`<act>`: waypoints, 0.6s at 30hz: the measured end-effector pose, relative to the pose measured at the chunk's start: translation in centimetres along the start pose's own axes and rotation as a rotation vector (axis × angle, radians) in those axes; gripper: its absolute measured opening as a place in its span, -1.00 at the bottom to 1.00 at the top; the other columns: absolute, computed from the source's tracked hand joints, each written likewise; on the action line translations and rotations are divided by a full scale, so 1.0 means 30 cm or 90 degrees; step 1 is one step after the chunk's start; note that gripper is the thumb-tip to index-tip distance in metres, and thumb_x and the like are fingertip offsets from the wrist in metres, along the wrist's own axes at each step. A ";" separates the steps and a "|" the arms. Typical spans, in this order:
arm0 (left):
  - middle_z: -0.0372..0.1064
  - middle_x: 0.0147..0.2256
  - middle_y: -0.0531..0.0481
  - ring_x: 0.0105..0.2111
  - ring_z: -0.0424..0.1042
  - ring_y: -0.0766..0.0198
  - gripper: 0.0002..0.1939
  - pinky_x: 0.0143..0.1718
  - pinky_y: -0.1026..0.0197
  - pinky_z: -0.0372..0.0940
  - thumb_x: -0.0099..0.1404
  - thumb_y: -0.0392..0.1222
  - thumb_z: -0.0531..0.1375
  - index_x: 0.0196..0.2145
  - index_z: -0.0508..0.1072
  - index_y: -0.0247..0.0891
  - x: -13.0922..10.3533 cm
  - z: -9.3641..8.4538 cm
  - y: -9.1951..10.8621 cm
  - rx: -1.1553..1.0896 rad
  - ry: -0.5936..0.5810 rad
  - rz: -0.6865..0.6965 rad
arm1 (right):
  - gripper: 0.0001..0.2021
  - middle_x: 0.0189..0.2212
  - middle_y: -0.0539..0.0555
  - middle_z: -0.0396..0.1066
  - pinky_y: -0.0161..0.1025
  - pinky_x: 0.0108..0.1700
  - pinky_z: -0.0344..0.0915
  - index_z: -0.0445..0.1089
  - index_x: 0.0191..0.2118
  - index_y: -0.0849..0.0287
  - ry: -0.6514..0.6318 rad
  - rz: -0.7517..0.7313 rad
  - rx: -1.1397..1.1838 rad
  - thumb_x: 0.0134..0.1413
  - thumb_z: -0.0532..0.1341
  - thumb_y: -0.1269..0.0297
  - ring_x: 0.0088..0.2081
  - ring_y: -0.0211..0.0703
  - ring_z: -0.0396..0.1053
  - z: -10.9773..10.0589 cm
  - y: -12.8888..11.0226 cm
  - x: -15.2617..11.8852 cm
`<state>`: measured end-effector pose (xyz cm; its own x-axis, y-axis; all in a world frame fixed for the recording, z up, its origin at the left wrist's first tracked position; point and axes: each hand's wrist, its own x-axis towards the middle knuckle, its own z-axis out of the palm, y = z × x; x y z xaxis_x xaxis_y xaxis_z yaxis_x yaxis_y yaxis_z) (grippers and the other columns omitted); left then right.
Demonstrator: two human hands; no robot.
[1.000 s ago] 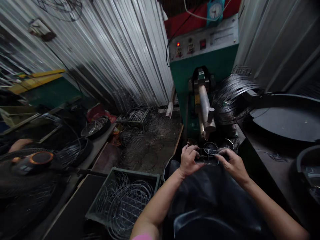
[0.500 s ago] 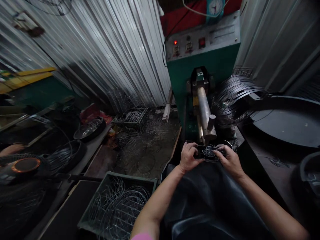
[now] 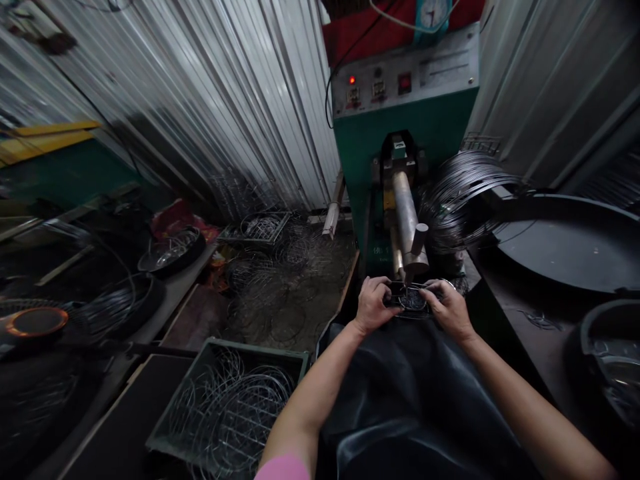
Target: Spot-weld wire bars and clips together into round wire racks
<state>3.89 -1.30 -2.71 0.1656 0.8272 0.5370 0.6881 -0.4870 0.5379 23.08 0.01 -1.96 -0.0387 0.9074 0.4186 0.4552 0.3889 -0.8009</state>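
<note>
Under the tip of the green spot welder [image 3: 407, 220] I hold a small wire frame [image 3: 413, 301] with a round wire piece in its middle. My left hand [image 3: 373, 303] pinches its left end between thumb and fingers. On the opposite end, the fingers of my right hand [image 3: 446, 307] are closed as well. The welder's lower tip comes down close above the wire; whether it touches I cannot tell. What lies beneath the wire frame is dark and hidden.
A coil of wire [image 3: 467, 200] sits right of the welder, beside a large round black tray [image 3: 565, 247]. A black tub [image 3: 600, 347] stands at the right. Left of me is a green crate [image 3: 165, 410] of wire rings, and more wire pieces [image 3: 290, 267] lie on the floor.
Both hands and the wire frame have shifted slightly left and toward the welder tip. The view has turned a little. A person's hand at the left edge is no longer seen.
</note>
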 end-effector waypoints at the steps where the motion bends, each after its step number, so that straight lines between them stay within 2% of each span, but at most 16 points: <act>1: 0.38 -0.17 -0.12 -0.13 0.34 0.12 -0.60 0.04 -0.09 0.14 -0.14 -0.04 0.38 -0.51 0.23 -0.21 0.001 -0.001 0.000 0.001 -0.003 -0.003 | -0.74 -0.39 0.10 0.41 -0.14 -0.23 0.26 0.29 -0.45 0.11 -0.001 0.003 0.000 0.02 0.15 0.02 -0.30 -0.07 0.37 0.000 0.000 0.001; 14: 0.37 -0.16 -0.15 -0.13 0.34 0.11 -0.58 -0.10 0.05 0.24 -0.16 -0.03 0.39 -0.51 0.23 -0.21 0.017 -0.001 -0.019 -0.037 -0.005 0.007 | -0.71 -0.37 0.11 0.43 -0.13 -0.22 0.26 0.28 -0.45 0.12 0.000 0.031 -0.006 0.00 0.16 -0.01 -0.30 -0.07 0.37 -0.001 -0.006 0.010; 18: 0.37 -0.16 -0.14 -0.13 0.34 0.12 -0.59 -0.11 0.06 0.24 -0.17 -0.09 0.40 -0.51 0.22 -0.21 0.018 -0.008 -0.017 -0.037 -0.011 0.010 | -0.72 -0.37 0.11 0.43 -0.13 -0.22 0.26 0.28 -0.45 0.13 0.007 0.039 0.001 0.00 0.16 0.00 -0.30 -0.07 0.37 0.002 -0.009 0.006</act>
<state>3.46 -0.67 -2.54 0.1891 0.8239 0.5342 0.6433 -0.5150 0.5665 22.91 0.07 -1.68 -0.0012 0.9280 0.3726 0.4549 0.3323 -0.8262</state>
